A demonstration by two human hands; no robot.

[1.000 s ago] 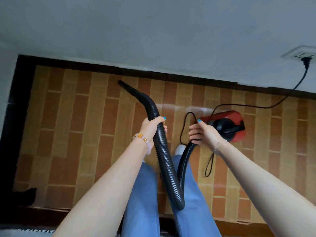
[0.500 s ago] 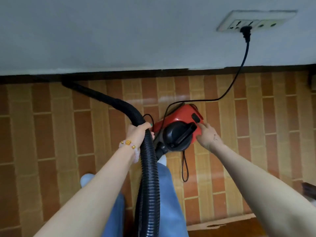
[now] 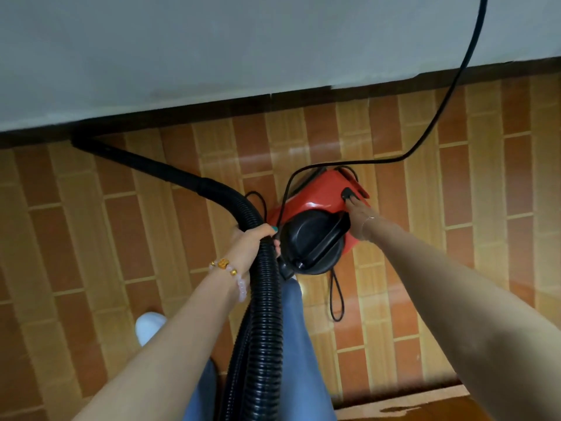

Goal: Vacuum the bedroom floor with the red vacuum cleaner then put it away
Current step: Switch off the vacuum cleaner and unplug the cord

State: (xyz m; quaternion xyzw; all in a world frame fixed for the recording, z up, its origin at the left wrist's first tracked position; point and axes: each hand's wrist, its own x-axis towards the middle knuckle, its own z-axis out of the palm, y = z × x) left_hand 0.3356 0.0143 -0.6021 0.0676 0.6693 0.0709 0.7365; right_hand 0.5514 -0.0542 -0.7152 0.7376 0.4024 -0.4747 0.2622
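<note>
The black nozzle [image 3: 91,145] is laid against the foot of the wall [image 3: 212,56], where dust is likely gathered, and the ribbed hose [image 3: 267,299] behind it is gripped by the left hand [image 3: 247,243], fingers curled fully round it, presumably so the nozzle can be steered. Just to the right, the red vacuum cleaner [image 3: 321,189] is stood on the tiled floor [image 3: 106,253] near the wall, its cord [image 3: 440,117] led up out of view. Its black switch [image 3: 349,194] is touched by the straightened fingers of the right hand [image 3: 362,215], nothing being held, apparently so the power can be toggled.
</note>
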